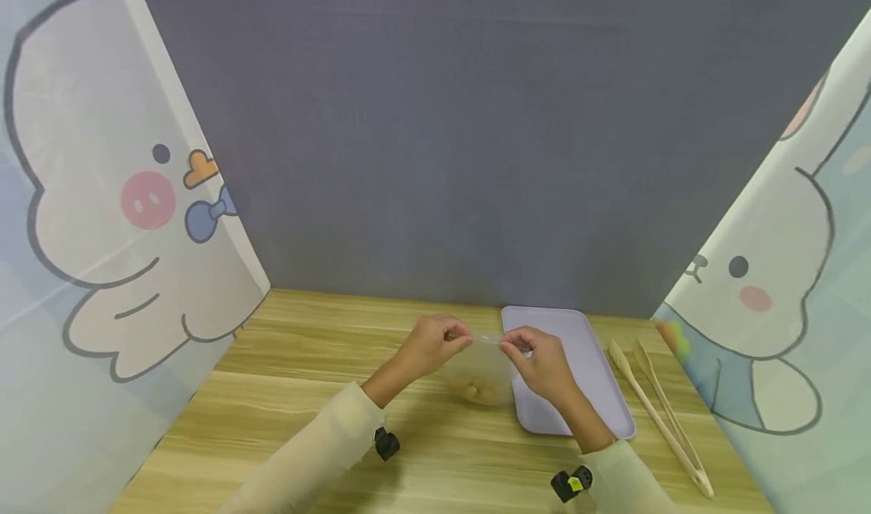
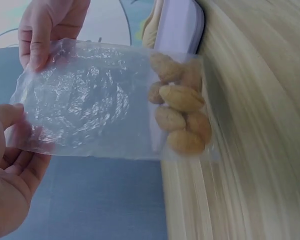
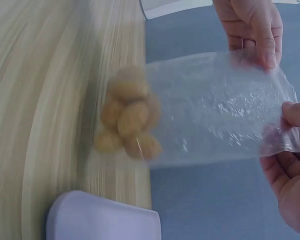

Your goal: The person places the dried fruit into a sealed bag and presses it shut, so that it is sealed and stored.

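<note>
A clear plastic bag (image 2: 100, 100) hangs upright between my two hands, its top edge stretched between them. Several tan, nut-like oval pieces (image 2: 182, 98) are heaped at its bottom. My left hand (image 1: 435, 344) pinches one top corner between thumb and fingers, and my right hand (image 1: 540, 363) pinches the opposite corner the same way. In the right wrist view the pieces (image 3: 132, 117) look blurred inside the bag, close over the wooden tabletop. Both wrists carry a small black camera below the hand.
A pale lilac tray (image 1: 578, 363) lies on the wooden table (image 1: 286, 393), partly behind my right hand and forearm. Wooden tongs (image 1: 663, 416) lie to the tray's right. A dark grey panel (image 1: 435, 136) rises at the back, with cartoon-printed sheets (image 1: 102, 159) at both sides.
</note>
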Motion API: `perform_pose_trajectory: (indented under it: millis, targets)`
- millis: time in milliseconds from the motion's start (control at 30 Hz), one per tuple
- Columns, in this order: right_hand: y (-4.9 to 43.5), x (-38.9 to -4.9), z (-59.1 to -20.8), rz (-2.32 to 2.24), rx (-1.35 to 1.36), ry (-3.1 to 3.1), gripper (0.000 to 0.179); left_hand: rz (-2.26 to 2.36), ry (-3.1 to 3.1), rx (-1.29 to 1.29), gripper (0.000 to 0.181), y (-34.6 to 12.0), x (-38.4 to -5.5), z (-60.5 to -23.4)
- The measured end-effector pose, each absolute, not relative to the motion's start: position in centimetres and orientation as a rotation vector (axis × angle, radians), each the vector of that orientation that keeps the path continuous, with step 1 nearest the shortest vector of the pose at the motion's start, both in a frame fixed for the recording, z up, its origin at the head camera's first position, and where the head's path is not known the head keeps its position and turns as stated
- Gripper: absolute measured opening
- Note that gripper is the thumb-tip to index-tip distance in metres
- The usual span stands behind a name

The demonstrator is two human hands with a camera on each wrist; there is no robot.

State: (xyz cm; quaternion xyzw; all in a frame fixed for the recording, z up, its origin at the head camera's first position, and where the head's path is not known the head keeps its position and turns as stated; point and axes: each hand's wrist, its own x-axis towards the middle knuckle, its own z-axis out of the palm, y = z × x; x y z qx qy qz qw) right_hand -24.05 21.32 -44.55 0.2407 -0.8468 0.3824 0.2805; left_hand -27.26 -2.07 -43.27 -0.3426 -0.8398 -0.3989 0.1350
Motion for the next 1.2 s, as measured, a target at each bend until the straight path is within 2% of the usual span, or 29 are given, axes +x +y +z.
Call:
perform_pose_trajectory:
  millis: [1200]
  targets:
    - [20.2, -24.0, -43.3, 0.983, 0.725, -2.278, 0.008, -1.166, -2.325, -1.092, 0.006, -0.6, -26.8, -42.7]
